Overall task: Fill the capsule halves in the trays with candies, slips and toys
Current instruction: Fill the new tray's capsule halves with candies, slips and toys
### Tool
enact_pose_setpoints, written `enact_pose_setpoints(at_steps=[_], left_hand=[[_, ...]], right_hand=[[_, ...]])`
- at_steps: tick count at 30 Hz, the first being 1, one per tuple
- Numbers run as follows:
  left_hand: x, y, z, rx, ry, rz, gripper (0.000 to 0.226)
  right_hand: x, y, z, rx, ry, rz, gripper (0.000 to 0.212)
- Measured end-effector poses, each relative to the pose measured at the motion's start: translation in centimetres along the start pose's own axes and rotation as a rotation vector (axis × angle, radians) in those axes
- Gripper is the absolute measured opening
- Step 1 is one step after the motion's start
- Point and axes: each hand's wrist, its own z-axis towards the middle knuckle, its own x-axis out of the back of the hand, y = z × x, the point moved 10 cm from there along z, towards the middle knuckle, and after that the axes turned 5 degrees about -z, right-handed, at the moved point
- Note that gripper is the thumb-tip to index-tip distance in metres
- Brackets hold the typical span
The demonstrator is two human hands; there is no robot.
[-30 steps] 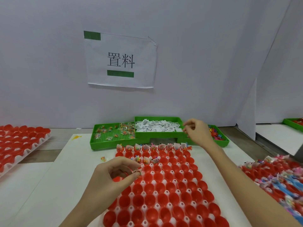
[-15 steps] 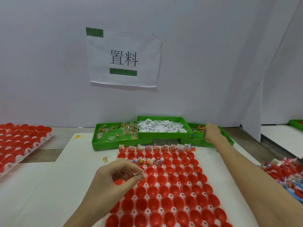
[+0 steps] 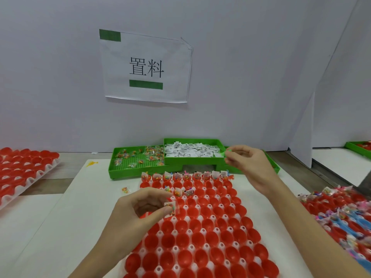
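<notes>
Capsule tray (image 3: 200, 255) near centre on white surface (image 3: 60, 227), red halves mostly empty; far row and few in second row filled. Left hand (image 3: 138, 209) over tray's left side, fingers pinched on candy packet (image 3: 170, 207). Right hand (image 3: 249, 163) farther right, fingers nipping small green toy (image 3: 228, 150) before green slip bin (image 3: 190, 155). Candy bin (image 3: 136, 163) far left.

Right hand (image 3: 248, 167) hides most of the toy bin (image 3: 271, 167), the green bit in its fingertips is too blurred to identify, and the side trays (image 3: 22, 173) plus main tray (image 3: 200, 237) get cropped by frame edges.
</notes>
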Motion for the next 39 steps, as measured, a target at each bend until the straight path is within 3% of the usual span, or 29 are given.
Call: enact_pose_setpoints(at_steps=[5,11,22,28,32,39], left_hand=[[-0.3,0.4,-0.3,0.001,0.027,-0.020,0.025],[-1.3,1.2,-0.6,-0.066,-0.023,0.002,0.031],[-2.6,0.6,-0.8,-0.104,-0.112,0.062,0.040],[-2.3,0.5,-0.8,-0.123,-0.082,0.117,0.042],[-2.1,0.5,-0.8,-0.138,-0.051,0.120,0.040],[-2.9,2.3,-1.5,-0.219,-0.015,0.081,0.037]], right_hand=[[-6.7,-1.7,-7.6,0.012,-0.296,0.050,0.016],[-10.7,-2.4,-11.8,0.179,-0.472,-0.295,0.005],[-10.5,-0.9,-12.7,0.143,-0.422,-0.410,0.009],[-10.1,-1.2,-12.5,0.184,-0.377,-0.420,0.010],[-11.3,-1.0,-13.1,0.181,-0.536,-0.354,0.012],[-10.8,-1.3,-12.6,0.230,-0.625,-0.278,0.010]])
